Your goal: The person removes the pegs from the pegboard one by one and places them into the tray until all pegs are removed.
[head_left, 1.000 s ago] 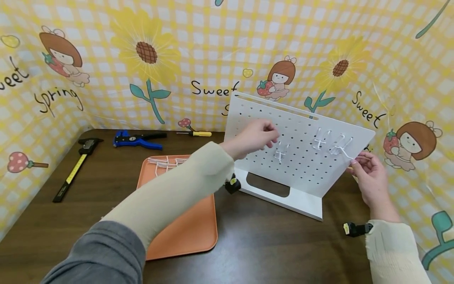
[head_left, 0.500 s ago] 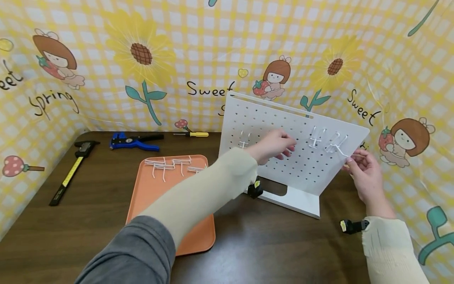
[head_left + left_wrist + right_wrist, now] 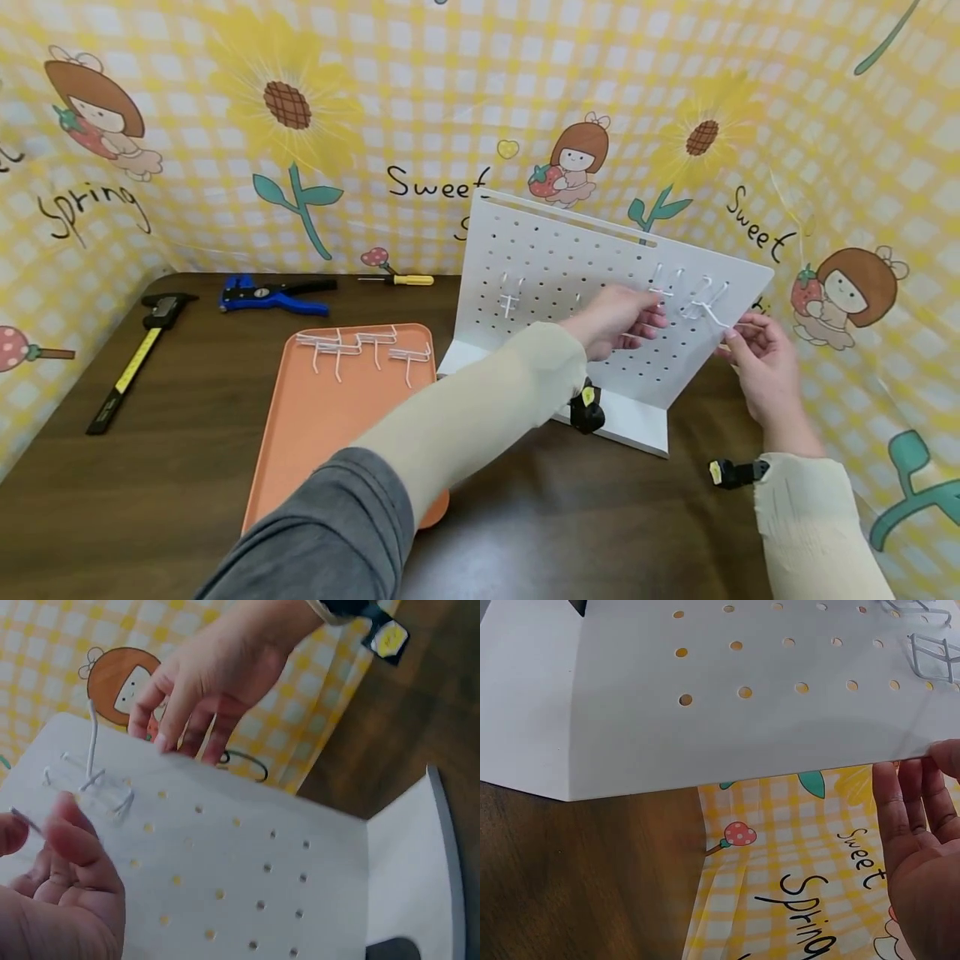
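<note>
— What is seen nearest?
— The left sleeve [image 3: 472, 408], cream with grey higher up, is stretched across an orange tray [image 3: 322, 442], which is partly covered by it. At the tray's far end, several loose hooks [image 3: 337, 343] of white wire are laid out. The right sleeve [image 3: 821, 521] is seen at the other side.

— And the hands?
— By the right hand [image 3: 772, 375], the side edge of the white pegboard [image 3: 558, 267] is held, the thumb in front and the fingers closed up against the edge. The board is stood on the brown surface [image 3: 600, 533], to the right of the tray. By the left hand [image 3: 618, 321], a gripped hook [image 3: 25, 819] is pinched between thumb and finger, in front of the board.

— Are other hooks mounted?
— A right-hand hook [image 3: 705, 304] is fixed just beside the gripped one, and a left-hand hook [image 3: 508, 302] well apart. Behind the left wrist another may be mounted; it is mostly hidden.

— What is placed farther off?
— A black caliper [image 3: 138, 358] with a yellow scale, blue pliers [image 3: 277, 296] and a yellow-handled screwdriver [image 3: 408, 280]; behind them, a checked cloth [image 3: 480, 92] is hung.
</note>
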Demonstrator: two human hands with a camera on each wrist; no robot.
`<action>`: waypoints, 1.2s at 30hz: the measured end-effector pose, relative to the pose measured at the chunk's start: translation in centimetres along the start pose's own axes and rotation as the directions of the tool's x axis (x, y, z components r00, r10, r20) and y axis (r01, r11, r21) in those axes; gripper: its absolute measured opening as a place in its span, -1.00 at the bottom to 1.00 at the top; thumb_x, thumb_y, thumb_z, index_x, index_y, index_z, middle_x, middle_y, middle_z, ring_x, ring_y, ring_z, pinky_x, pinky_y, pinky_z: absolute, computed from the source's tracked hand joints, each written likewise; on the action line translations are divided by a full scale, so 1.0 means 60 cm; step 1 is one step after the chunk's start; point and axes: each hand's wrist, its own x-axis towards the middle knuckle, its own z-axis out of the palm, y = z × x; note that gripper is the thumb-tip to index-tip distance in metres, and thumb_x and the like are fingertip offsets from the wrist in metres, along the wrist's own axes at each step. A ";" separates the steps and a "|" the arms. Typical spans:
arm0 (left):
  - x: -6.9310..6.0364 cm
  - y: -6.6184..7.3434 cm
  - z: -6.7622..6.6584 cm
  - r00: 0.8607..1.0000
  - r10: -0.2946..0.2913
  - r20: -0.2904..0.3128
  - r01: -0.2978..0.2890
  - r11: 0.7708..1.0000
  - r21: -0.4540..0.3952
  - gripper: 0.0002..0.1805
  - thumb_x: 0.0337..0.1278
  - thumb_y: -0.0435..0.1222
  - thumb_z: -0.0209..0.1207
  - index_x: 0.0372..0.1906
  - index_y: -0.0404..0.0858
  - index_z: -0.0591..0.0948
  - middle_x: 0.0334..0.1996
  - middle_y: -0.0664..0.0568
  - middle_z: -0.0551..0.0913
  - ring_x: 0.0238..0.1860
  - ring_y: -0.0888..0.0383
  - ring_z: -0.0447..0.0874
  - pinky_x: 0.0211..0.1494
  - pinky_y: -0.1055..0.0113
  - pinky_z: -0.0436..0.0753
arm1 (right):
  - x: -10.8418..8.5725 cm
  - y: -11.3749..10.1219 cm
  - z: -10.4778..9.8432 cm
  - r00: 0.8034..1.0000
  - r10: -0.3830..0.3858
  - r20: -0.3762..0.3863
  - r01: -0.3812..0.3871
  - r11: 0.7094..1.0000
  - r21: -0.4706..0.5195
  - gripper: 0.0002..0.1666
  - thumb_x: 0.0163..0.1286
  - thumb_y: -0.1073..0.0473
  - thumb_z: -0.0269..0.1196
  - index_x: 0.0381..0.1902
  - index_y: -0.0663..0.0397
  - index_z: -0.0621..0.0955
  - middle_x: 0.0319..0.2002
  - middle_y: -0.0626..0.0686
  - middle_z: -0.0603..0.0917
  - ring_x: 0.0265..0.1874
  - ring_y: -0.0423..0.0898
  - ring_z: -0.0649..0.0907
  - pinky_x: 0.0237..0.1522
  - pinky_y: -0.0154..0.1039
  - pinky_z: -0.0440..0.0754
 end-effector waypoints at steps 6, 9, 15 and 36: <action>-0.006 -0.008 -0.007 0.997 0.062 0.035 -0.062 0.998 -0.016 -0.71 0.54 -0.34 0.13 -0.02 -0.56 0.65 -0.54 0.01 0.56 -0.54 0.21 0.44 -0.47 0.47 0.45 | 0.002 -0.001 0.007 1.000 -0.025 0.001 0.025 1.000 -0.008 -0.70 0.52 0.49 0.12 -0.04 -0.03 0.54 -0.21 -0.08 0.59 -0.25 -0.25 0.64 -0.26 -0.49 0.67; -0.015 -0.011 -0.018 0.993 0.103 0.055 -0.104 0.995 0.000 -0.68 0.54 -0.35 0.12 0.04 -0.60 0.62 -0.52 0.01 0.56 -0.54 0.22 0.43 -0.49 0.49 0.44 | 0.001 -0.003 0.006 1.000 -0.027 0.004 0.027 1.000 -0.010 -0.71 0.52 0.48 0.12 -0.04 -0.03 0.54 -0.21 -0.07 0.59 -0.25 -0.26 0.65 -0.26 -0.49 0.67; -0.043 -0.005 -0.060 0.976 0.188 0.111 -0.200 0.973 0.112 -0.69 0.54 -0.37 0.12 0.05 -0.62 0.59 -0.49 0.02 0.57 -0.51 0.25 0.46 -0.47 0.51 0.45 | -0.005 -0.007 -0.003 1.000 -0.016 -0.019 0.016 1.000 0.023 -0.69 0.51 0.50 0.12 -0.07 -0.03 0.55 -0.23 -0.08 0.60 -0.28 -0.27 0.66 -0.28 -0.49 0.67; -0.227 -0.015 -0.421 0.937 0.293 -0.190 -0.192 0.887 0.420 -0.74 0.58 -0.30 0.09 -0.09 -0.48 0.61 -0.40 0.02 0.61 -0.41 0.21 0.55 -0.36 0.42 0.57 | -0.004 -0.003 0.006 0.999 -0.033 0.019 0.032 0.998 0.059 -0.69 0.50 0.52 0.10 -0.10 -0.03 0.55 -0.27 -0.10 0.59 -0.30 -0.28 0.66 -0.30 -0.48 0.68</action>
